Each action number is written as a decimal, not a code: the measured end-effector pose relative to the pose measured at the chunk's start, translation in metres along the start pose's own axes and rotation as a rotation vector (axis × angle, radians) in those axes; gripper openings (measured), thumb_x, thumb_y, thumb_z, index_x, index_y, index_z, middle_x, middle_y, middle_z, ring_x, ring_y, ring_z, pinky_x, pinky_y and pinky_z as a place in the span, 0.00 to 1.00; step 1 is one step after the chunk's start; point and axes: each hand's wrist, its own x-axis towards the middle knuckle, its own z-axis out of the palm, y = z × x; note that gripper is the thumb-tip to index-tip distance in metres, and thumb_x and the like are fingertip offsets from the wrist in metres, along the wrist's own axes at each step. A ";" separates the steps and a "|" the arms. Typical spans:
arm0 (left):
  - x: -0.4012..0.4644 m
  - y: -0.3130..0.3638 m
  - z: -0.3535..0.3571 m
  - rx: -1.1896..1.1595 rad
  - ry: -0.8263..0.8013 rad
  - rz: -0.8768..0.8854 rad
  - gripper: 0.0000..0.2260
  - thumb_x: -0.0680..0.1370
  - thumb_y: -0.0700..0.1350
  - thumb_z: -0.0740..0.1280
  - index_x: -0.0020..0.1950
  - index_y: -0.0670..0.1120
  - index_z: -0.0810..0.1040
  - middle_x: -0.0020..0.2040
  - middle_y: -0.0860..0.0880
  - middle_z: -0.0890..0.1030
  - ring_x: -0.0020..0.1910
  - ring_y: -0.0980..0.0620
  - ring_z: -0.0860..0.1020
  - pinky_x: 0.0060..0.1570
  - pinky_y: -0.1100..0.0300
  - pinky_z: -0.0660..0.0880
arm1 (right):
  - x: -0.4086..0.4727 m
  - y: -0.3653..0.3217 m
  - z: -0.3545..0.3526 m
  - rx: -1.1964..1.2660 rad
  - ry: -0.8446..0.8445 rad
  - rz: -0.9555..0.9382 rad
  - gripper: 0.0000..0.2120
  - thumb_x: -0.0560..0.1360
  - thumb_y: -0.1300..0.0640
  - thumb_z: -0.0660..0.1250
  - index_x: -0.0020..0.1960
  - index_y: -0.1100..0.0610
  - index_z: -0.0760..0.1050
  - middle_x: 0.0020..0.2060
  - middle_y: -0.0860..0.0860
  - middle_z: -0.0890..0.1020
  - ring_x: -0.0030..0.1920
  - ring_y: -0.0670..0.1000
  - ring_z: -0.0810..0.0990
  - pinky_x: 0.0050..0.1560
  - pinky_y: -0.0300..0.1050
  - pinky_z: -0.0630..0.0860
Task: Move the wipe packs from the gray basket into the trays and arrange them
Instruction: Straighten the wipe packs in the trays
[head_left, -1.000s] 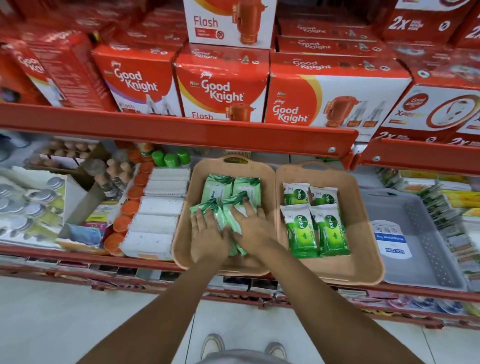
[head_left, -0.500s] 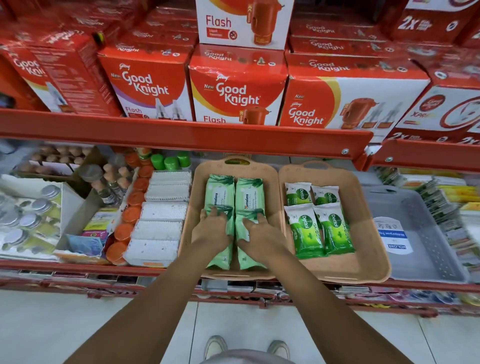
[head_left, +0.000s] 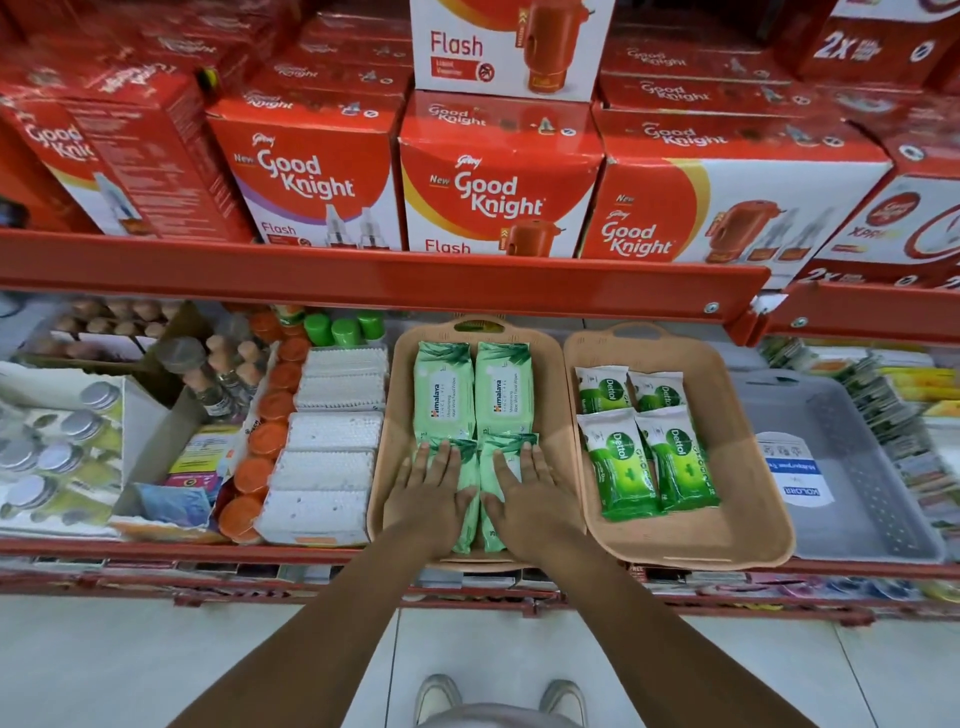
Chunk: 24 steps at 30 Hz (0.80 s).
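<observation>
Wipe packs lie in two tan trays on a red store shelf.

In the left tray (head_left: 387, 467), four pale green Himalaya packs (head_left: 444, 389) form two rows; the left hand (head_left: 434, 493) and right hand (head_left: 524, 493) lie flat, fingers spread, one on each front pack. The right tray (head_left: 748, 467) holds four white-and-green Dettol packs (head_left: 621, 462). Farthest right sits the gray basket (head_left: 862, 467).

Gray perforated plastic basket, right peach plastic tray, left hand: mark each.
Gray perforated plastic basket (head_left: 878, 499), head view, bare perforated floor.
Right peach plastic tray (head_left: 748, 467), head view, bare floor.
Left hand (head_left: 434, 488), head view, back of hand.
</observation>
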 end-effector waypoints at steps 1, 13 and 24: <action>0.000 -0.001 0.003 -0.007 0.037 -0.007 0.27 0.81 0.56 0.40 0.75 0.46 0.37 0.77 0.49 0.38 0.74 0.48 0.35 0.73 0.52 0.37 | 0.001 -0.002 0.002 0.009 0.008 0.001 0.35 0.75 0.35 0.33 0.77 0.50 0.41 0.78 0.59 0.44 0.78 0.56 0.41 0.75 0.48 0.43; 0.004 0.000 0.011 -0.082 0.185 0.091 0.25 0.81 0.53 0.39 0.76 0.45 0.40 0.78 0.49 0.42 0.75 0.54 0.38 0.71 0.58 0.36 | 0.010 -0.002 0.014 0.102 0.133 -0.143 0.27 0.81 0.46 0.40 0.78 0.55 0.44 0.78 0.51 0.48 0.78 0.49 0.44 0.75 0.43 0.42; 0.001 0.011 0.003 -0.135 0.192 0.025 0.25 0.82 0.51 0.42 0.76 0.42 0.42 0.78 0.46 0.44 0.75 0.52 0.41 0.72 0.58 0.38 | 0.001 0.011 -0.005 0.226 0.200 -0.164 0.25 0.82 0.51 0.47 0.77 0.57 0.51 0.77 0.53 0.56 0.77 0.50 0.53 0.75 0.44 0.51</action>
